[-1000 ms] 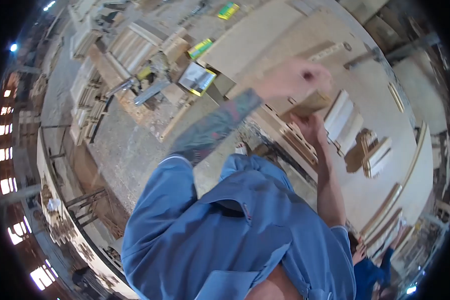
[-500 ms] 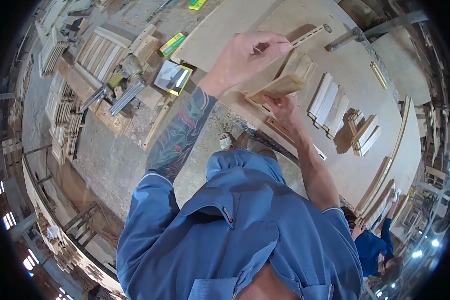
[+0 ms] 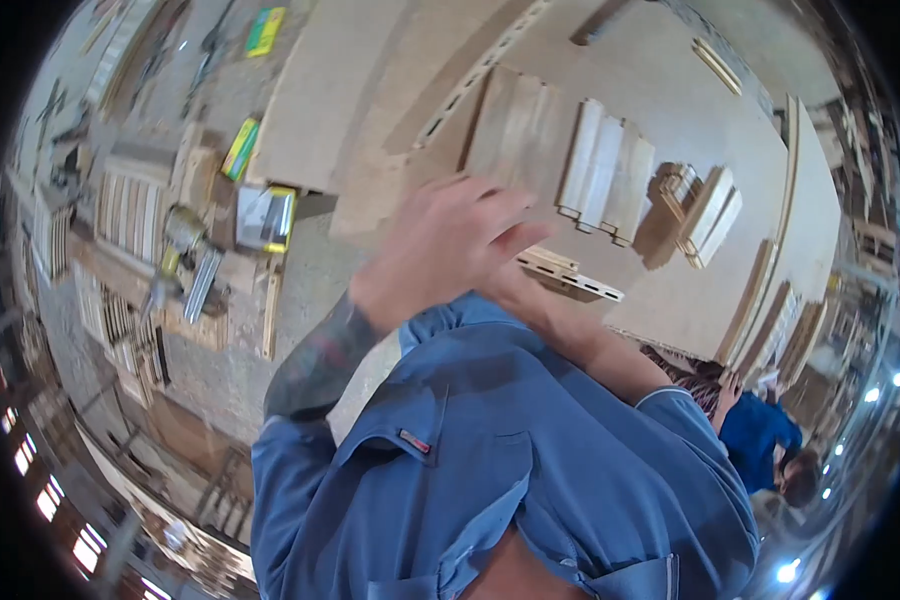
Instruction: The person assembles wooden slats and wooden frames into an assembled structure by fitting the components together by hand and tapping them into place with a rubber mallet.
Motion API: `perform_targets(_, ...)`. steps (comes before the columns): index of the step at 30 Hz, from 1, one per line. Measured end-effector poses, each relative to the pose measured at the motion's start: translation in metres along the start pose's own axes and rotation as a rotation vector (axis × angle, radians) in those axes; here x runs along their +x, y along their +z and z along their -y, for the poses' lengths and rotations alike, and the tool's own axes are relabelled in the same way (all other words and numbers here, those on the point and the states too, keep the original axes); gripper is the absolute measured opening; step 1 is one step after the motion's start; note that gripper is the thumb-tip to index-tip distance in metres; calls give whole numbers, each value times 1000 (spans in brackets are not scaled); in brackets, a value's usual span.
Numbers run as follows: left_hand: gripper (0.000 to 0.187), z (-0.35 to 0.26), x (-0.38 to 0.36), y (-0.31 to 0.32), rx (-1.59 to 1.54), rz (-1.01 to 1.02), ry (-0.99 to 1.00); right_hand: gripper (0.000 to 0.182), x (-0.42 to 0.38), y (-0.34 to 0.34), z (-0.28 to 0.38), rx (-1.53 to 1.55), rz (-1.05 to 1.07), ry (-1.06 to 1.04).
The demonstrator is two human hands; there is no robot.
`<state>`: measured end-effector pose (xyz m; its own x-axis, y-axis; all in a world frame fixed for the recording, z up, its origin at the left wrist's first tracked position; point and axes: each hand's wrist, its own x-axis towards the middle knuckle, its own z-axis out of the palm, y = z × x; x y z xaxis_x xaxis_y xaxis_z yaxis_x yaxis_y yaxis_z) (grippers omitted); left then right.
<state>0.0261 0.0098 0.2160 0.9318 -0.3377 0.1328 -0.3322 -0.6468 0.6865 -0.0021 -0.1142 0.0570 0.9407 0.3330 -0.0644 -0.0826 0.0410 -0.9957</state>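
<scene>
My left hand (image 3: 455,235), below a tattooed forearm, is blurred with its fingers curled over; what they hold, if anything, does not show. It overlaps my right hand (image 3: 505,285), whose fingers are hidden behind it. Just right of my hands lies a slotted wooden strip (image 3: 595,289) at the table's near edge. Beyond my hands, joined wooden slats (image 3: 518,125) lie flat on the table. A long slotted strip (image 3: 482,75) runs diagonally left of those slats.
On the wide table (image 3: 660,290) lie pale joined slats (image 3: 605,170) and a small stack of wood pieces (image 3: 710,217). Long boards (image 3: 748,300) line the right side, where a co-worker in blue (image 3: 760,440) is. At left stands a bench with a power tool (image 3: 185,235) and a yellow-edged box (image 3: 267,218).
Both hands have come closer to my body and now overlap. The short board that was in my right hand is out of sight. The view has shifted, and the long slotted strip shows more fully.
</scene>
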Motion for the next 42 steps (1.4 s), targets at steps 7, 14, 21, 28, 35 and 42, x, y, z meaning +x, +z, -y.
perform_targets(7, 24, 4, -5, 4, 157, 114, -109, 20, -6, -8, -17, -592, 282, -201)
perform_targets(14, 29, 0, -9, 4, 178, 129, -127, 40, 29, -120, -13, -972, -15, 66)
perform_targets(21, 31, -30, 8, -4, 344, 9, -30, 67, 37, -140, -83, -1409, -405, 102)
perform_targets(28, 25, -20, 19, 24, -388, -239, -39, 54, 37, -141, -42, -917, -562, 342)
perform_targets(35, 38, -11, 15, 26, -525, -170, -191, 23, -1, -132, -9, -99, -531, 188)
perform_targets(42, 41, -8, 10, 28, -536, -190, -105, 26, -27, -77, -22, -163, -41, 76)
